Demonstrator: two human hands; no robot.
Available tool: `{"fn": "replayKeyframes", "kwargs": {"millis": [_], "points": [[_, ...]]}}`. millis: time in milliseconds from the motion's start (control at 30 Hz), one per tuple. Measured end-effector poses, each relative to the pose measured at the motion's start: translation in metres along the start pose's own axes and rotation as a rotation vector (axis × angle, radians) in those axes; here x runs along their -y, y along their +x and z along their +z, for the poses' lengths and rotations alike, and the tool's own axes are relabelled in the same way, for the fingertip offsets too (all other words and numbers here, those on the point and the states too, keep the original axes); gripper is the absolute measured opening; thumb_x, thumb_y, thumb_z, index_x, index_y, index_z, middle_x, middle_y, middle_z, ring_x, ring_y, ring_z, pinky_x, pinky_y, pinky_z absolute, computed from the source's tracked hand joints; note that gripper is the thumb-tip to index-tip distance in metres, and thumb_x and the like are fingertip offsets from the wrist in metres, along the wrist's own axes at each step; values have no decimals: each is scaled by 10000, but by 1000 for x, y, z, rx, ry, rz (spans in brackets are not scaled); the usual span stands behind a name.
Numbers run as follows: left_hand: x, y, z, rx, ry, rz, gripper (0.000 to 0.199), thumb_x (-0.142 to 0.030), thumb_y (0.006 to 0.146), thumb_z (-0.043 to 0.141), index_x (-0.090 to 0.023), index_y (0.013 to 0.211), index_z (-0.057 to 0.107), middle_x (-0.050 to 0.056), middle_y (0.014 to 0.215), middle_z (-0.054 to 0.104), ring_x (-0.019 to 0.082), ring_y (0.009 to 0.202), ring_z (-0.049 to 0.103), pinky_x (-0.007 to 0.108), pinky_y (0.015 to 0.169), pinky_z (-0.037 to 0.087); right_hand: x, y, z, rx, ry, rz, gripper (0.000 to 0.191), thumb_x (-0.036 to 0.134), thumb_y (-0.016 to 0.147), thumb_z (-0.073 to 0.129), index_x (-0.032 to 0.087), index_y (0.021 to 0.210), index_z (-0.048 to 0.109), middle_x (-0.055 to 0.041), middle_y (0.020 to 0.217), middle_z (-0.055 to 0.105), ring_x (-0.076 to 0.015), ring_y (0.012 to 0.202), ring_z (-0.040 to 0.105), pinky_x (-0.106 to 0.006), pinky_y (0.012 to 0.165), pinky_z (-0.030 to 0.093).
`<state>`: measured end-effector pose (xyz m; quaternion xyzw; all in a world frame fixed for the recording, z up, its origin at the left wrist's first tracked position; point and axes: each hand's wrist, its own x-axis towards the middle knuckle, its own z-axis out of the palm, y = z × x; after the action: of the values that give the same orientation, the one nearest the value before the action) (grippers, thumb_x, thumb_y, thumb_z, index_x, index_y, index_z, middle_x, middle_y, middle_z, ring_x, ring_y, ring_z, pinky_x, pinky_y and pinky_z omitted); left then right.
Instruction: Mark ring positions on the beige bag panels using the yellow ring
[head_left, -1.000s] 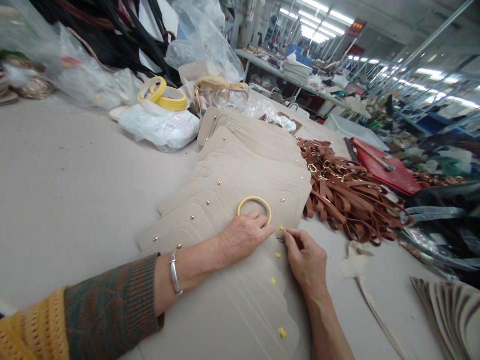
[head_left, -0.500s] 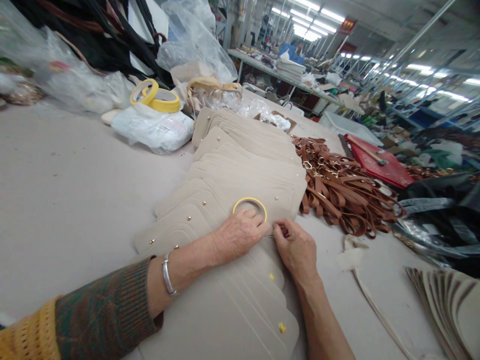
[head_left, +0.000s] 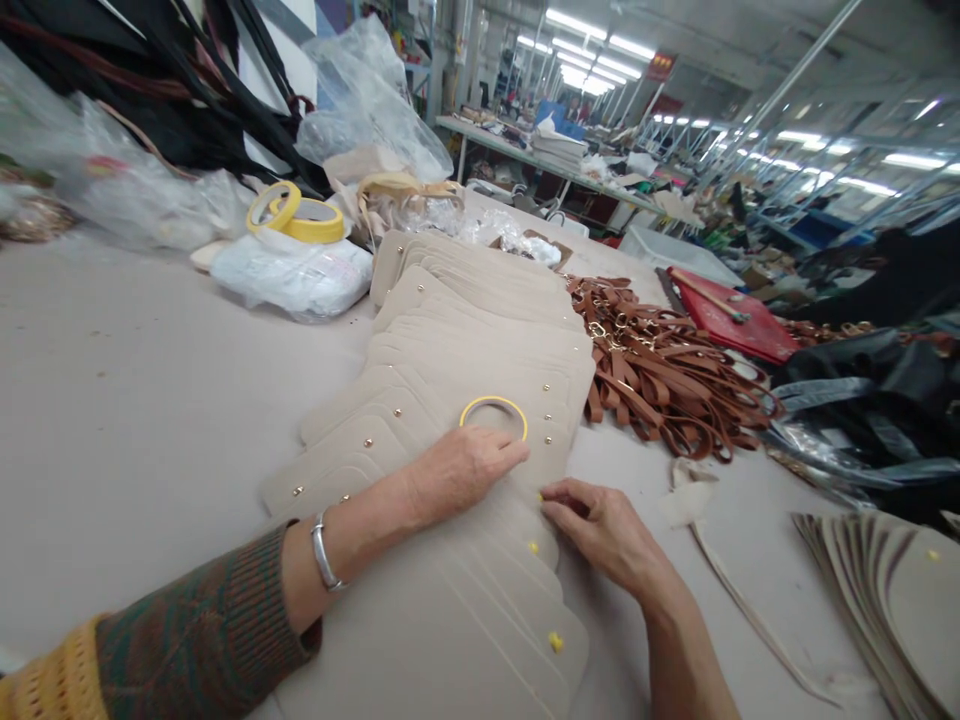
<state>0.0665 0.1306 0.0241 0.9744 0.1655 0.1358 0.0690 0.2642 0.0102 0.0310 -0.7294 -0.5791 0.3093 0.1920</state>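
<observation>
Beige flat panels (head_left: 480,350) with small gold-coloured studs lie fanned in an overlapping row. My left hand (head_left: 457,470), curled and palm down over them, is closed round a roll of yellow tape (head_left: 493,402); its fingertips are hidden. At the right edge of a panel, my right hand (head_left: 604,525) has thumb and forefinger pinched at a tiny piece of yellow tape (head_left: 541,497), mostly covered by the fingertips. Nearer to me, yellow tape pieces (head_left: 555,641) sit over spots on the front panels.
Brown straps with metal clasps (head_left: 667,370) are heaped on the right. Two yellow tape rolls (head_left: 315,222) rest on a plastic-wrapped bundle (head_left: 292,275) at back left. More beige panels (head_left: 892,590) fan out at front right, beside a thin pale strip (head_left: 750,610).
My right hand has moved down and slightly away from my left hand, to a panel's edge where a bit of yellow now shows. My left hand stays with the tape roll. The view has shifted slightly.
</observation>
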Motion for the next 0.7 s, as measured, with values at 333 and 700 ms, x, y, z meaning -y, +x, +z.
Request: {"fn": "replayKeyframes", "kwargs": {"millis": [333,700], "points": [[-14,-7,-2,-185,-252,1,456,-250,986,404,-158,1411,267,72,1006,688,169,858,676,269,739,533,32,-4,13,-475,137,-452,164,229,869,556,195,991,661,-51,895,700,-148,765,635,-267,699,517],[-19,0,0,-188,-374,6,195,-152,959,374,-190,1120,478,21,909,661,151,819,649,221,674,481,33,7,29,-684,-72,-569,168,96,820,463,181,769,598,4,635,582,-115,562,555,-221,561,448]]}}
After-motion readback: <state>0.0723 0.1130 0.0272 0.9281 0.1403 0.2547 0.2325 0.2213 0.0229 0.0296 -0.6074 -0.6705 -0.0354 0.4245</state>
